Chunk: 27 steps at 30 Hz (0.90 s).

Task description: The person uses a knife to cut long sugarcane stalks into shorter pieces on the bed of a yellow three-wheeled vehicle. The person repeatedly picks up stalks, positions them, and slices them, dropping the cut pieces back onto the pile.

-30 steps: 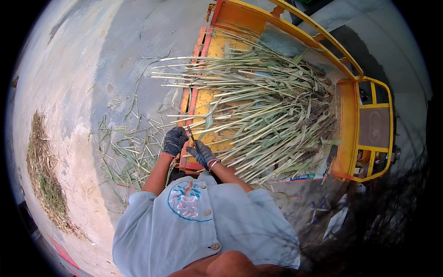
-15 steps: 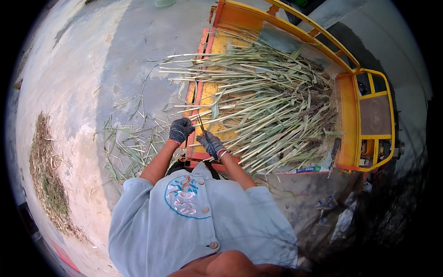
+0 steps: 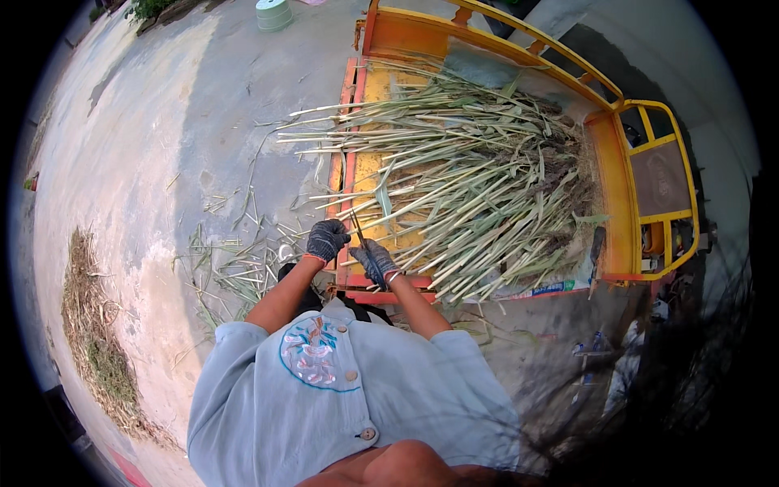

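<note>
In the head view, my left hand (image 3: pixel 327 239), in a dark grey knitted glove, is closed at the open edge of the yellow cart bed (image 3: pixel 370 166). Whatever its fingers hold is too small or hidden to name. Just to the right, my gloved right hand (image 3: pixel 375 263) grips a dark tool with a narrow pointed blade (image 3: pixel 356 226), tip pointing away from me. Both hands are close together beside the cut ends of long pale stalks with green leaves (image 3: pixel 462 195). The stalks lie heaped on the bed, their dark seed heads (image 3: pixel 560 174) toward the far right end.
Orange side rails (image 3: pixel 531 53) and a yellow frame (image 3: pixel 669 122) border the cart. Loose stalk pieces (image 3: pixel 235 280) litter the concrete at left, with a strip of dry plant matter (image 3: pixel 97 341) farther out. A pale green tub (image 3: pixel 274 15) stands at the back.
The view has shifted slightly, showing more of the tub at the back. Both hands stay near the cart edge, the tool still in my right hand.
</note>
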{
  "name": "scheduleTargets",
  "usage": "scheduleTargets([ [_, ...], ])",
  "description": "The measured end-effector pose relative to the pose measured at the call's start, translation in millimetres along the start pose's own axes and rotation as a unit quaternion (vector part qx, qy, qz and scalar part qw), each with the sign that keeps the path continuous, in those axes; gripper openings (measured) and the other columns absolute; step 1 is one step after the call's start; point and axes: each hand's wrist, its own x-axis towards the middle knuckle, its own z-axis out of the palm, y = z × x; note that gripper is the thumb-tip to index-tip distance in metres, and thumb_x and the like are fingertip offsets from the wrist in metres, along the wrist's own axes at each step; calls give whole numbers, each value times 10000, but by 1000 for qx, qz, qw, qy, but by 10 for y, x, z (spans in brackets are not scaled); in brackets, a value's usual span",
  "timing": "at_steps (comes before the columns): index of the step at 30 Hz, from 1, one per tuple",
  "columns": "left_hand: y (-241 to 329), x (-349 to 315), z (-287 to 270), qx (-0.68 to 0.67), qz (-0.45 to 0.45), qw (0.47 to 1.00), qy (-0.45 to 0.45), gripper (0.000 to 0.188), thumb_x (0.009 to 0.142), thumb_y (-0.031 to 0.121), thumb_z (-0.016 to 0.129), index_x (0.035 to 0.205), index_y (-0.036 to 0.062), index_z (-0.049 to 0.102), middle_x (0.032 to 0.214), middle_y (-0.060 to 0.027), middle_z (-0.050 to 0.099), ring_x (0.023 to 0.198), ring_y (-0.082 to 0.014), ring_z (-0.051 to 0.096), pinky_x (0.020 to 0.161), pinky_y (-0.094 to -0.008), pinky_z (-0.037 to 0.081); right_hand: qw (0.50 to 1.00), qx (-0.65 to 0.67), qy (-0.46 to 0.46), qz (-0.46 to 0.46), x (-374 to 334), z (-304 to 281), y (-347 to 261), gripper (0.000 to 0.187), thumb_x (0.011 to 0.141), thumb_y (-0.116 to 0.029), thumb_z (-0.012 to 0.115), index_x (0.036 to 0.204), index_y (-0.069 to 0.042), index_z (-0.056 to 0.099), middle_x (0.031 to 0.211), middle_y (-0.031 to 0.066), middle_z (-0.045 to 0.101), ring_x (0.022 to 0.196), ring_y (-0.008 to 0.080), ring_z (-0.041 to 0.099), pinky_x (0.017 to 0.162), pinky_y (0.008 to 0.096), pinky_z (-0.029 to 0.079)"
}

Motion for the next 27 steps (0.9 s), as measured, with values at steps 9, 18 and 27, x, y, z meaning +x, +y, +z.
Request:
scheduleTargets([
  [9, -675, 651, -397, -62, -36, 977, -199, 174, 630, 138, 694, 710, 15, 598, 549, -107, 573, 488, -197, 594, 478, -332, 464, 987, -105, 111, 55, 130, 528, -18, 479, 730, -433, 609, 1013, -49, 563, 891, 196, 598, 878, 353, 564, 763, 406, 438],
  [18, -1760, 1223, -2531, 424, -202, 882, -32, 688, 648, 390, 708, 1231, 124, 460, 1292, -202, 416, 1202, -331, 396, 946, -429, 384, 979, -39, 147, 139, 128, 1019, -291, 597, 706, -513, 611, 1063, -37, 564, 1042, 196, 583, 967, 349, 551, 830, 394, 436],
  [27, -1709, 1674, -2497, 247, 101, 964, 2, 383, 637, 291, 717, 911, 35, 639, 957, -157, 615, 931, -319, 560, 846, -395, 430, 930, -57, 290, 216, 973, 239, -869, 506, 714, -510, 623, 919, -47, 618, 903, 192, 618, 866, 351, 579, 756, 412, 456],
])
